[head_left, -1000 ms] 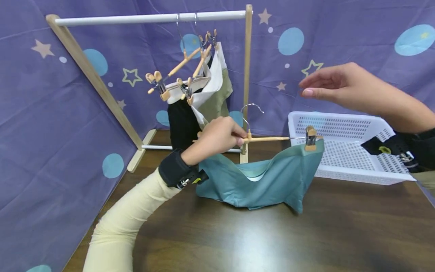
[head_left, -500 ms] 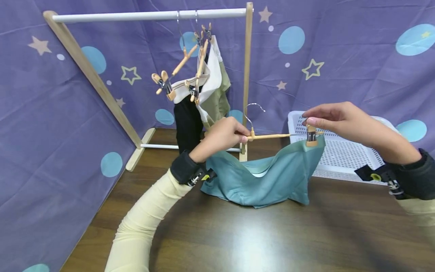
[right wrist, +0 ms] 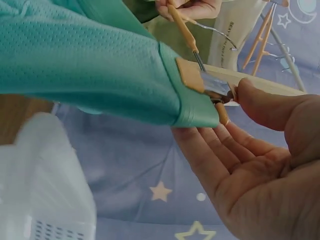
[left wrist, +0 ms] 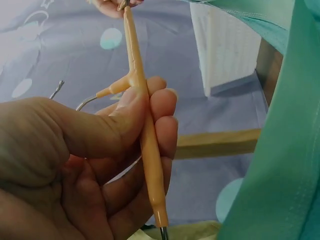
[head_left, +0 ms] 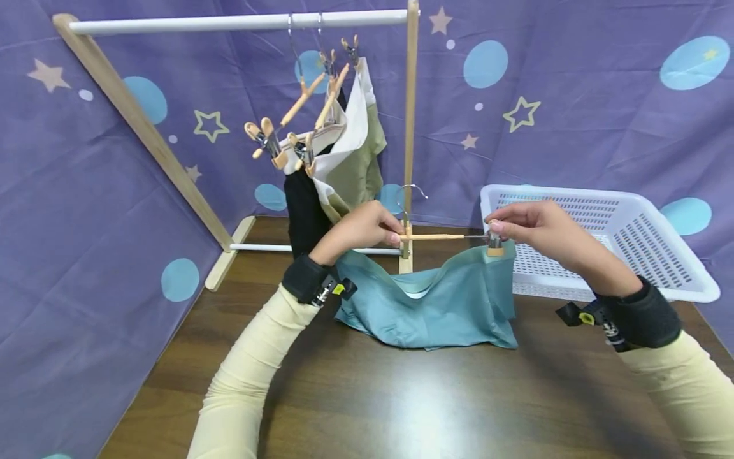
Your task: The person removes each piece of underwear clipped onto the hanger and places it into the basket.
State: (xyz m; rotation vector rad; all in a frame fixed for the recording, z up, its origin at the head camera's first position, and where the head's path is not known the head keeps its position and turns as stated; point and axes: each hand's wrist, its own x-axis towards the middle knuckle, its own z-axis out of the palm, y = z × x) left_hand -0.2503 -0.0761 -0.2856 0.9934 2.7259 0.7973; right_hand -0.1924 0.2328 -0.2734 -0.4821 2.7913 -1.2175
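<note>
In the head view my left hand (head_left: 365, 227) grips the orange bar of a clip hanger (head_left: 438, 237), near the base of its metal hook. The left wrist view shows thumb and fingers wrapped about the hanger bar (left wrist: 149, 135). A teal pair of shorts (head_left: 441, 306) hangs from the hanger, its lower edge low over the table. My right hand (head_left: 541, 231) pinches the clip (head_left: 495, 245) at the hanger's right end. In the right wrist view this clip (right wrist: 192, 76) bites the waistband corner, with the thumb on its handle. The hanger's left end is hidden behind my left hand.
A drying rack (head_left: 229, 24) with wooden posts stands at the back left. Two clip hangers on it carry black shorts (head_left: 306, 210) and khaki shorts (head_left: 358, 172) with white waistbands. A white plastic basket (head_left: 676, 293) sits behind my right hand. A purple curtain (head_left: 573, 159) backs the table.
My right hand has come down and left from above the basket and now pinches the right clip. The hanger with the teal shorts has shifted slightly left, still in my left hand.
</note>
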